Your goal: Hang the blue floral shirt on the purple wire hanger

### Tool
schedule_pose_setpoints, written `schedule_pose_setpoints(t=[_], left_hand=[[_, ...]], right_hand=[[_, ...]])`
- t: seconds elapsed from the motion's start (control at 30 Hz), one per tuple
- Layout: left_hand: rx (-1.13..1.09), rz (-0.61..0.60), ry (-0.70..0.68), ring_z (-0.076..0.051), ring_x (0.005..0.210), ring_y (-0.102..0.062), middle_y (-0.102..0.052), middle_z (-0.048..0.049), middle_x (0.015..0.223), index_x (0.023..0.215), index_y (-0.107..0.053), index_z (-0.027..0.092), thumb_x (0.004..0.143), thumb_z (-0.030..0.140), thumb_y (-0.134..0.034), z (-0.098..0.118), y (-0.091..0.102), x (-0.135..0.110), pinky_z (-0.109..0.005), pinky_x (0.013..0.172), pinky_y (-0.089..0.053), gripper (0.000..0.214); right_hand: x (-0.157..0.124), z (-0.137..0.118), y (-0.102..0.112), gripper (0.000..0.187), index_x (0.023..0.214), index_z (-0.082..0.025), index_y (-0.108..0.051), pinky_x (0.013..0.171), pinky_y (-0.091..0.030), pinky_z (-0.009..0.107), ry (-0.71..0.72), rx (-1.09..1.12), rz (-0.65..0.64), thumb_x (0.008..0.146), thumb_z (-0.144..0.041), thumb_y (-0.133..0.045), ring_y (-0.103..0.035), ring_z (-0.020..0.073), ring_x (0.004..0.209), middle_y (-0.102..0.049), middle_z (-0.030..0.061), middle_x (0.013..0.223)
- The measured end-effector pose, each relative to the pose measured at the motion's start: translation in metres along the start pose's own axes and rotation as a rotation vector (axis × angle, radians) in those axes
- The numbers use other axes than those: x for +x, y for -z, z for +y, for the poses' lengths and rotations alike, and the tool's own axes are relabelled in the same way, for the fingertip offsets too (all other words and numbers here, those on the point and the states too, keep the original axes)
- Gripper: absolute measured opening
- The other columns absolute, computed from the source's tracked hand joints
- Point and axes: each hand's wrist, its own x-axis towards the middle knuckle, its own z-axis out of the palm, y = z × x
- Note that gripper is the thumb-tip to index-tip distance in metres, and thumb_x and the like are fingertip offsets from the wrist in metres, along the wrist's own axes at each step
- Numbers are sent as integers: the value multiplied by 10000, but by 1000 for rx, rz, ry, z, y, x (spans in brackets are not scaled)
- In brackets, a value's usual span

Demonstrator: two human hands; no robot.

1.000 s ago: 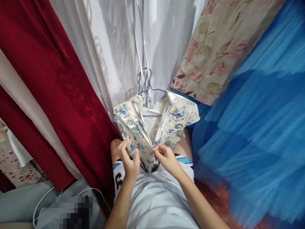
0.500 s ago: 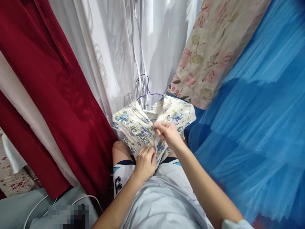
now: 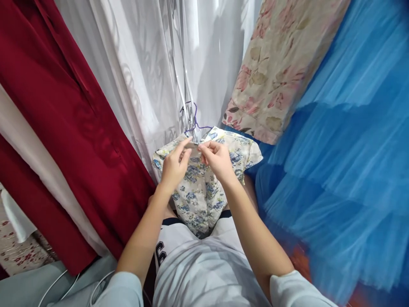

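Note:
A small floral blouse (image 3: 204, 192), cream with blue flowers, hangs on a purple wire hanger (image 3: 194, 121) in front of me. My left hand (image 3: 174, 164) pinches the left side of the blouse's collar opening. My right hand (image 3: 217, 160) pinches the right side, and the two hands meet at the neckline just under the hanger hook. Both front panels lie closed below my hands, down to my lap.
A dark red curtain (image 3: 64, 111) hangs at the left and a sheer white curtain (image 3: 150, 64) behind the blouse. A pink floral cloth (image 3: 277, 59) and a blue tulle skirt (image 3: 345, 140) fill the right. White cables (image 3: 54, 283) lie at the lower left.
Both hands rose from the blouse's lower front to its collar. The open front panels have been drawn together. The camera tilted slightly downward.

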Motion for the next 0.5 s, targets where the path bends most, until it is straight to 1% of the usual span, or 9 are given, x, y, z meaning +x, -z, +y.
schedule_pose_setpoints(t=[0.07,0.13,0.2,0.27,0.33,0.4,0.43,0.47,0.5], left_hand=[[26,-54,-101,-181,935,-644,-696,-49,1022,1100,-671,220,973,322,-499,6,3,24,-283,832,-478,237],[60,-45,-138,-175,876,-640,-696,-47,933,953,-690,194,970,332,-505,11,0,37,-266,796,-464,232],[83,27,-125,-157,791,-627,-677,-31,828,907,-677,183,972,335,-498,11,-2,45,-247,745,-450,244],[78,156,-77,-140,737,-614,-660,-14,770,895,-664,178,975,325,-486,3,2,51,-229,711,-439,244],[63,345,5,-130,738,-610,-652,-8,762,879,-654,172,966,307,-492,-18,13,55,-216,709,-434,228],[2,560,140,-129,782,-604,-647,-13,792,854,-643,162,939,289,-521,-49,28,53,-208,736,-435,196],[-76,656,238,-127,800,-598,-642,-15,807,842,-631,156,926,287,-534,-66,34,49,-206,749,-437,183],[-208,752,378,-119,791,-591,-632,-11,808,831,-616,152,913,278,-542,-83,38,42,-201,743,-438,168],[-362,824,537,-108,764,-584,-617,-1,788,821,-594,153,905,278,-543,-99,39,33,-198,737,-437,159]], right_hand=[[5,-2,1,316,732,-169,-573,451,-328,217,39,-50,-2,836,-463,-629,-437,89,424,-529,-22,482],[9,2,1,296,707,-180,-539,456,-305,221,59,-111,26,842,-433,-612,-418,88,435,-496,-31,488],[7,10,2,272,673,-192,-503,454,-270,227,62,-181,63,833,-389,-602,-383,85,435,-462,-40,492],[-1,23,4,266,647,-198,-482,459,-257,232,36,-233,75,819,-367,-595,-369,89,442,-445,-41,492],[-14,33,8,274,637,-198,-483,459,-247,235,-27,-227,52,806,-379,-600,-355,91,440,-426,-45,484],[-29,37,13,282,642,-195,-497,450,-228,234,-109,-152,-14,802,-400,-606,-323,87,432,-394,-55,472],[-35,37,14,286,644,-192,-505,445,-214,233,-143,-108,-53,802,-407,-610,-306,83,427,-380,-60,466],[-41,35,16,288,645,-189,-513,440,-204,233,-168,-66,-94,803,-409,-613,-295,80,424,-373,-63,462],[-44,32,16,289,646,-187,-519,437,-201,231,-181,-35,-129,806,-407,-615,-292,78,423,-373,-64,460]])
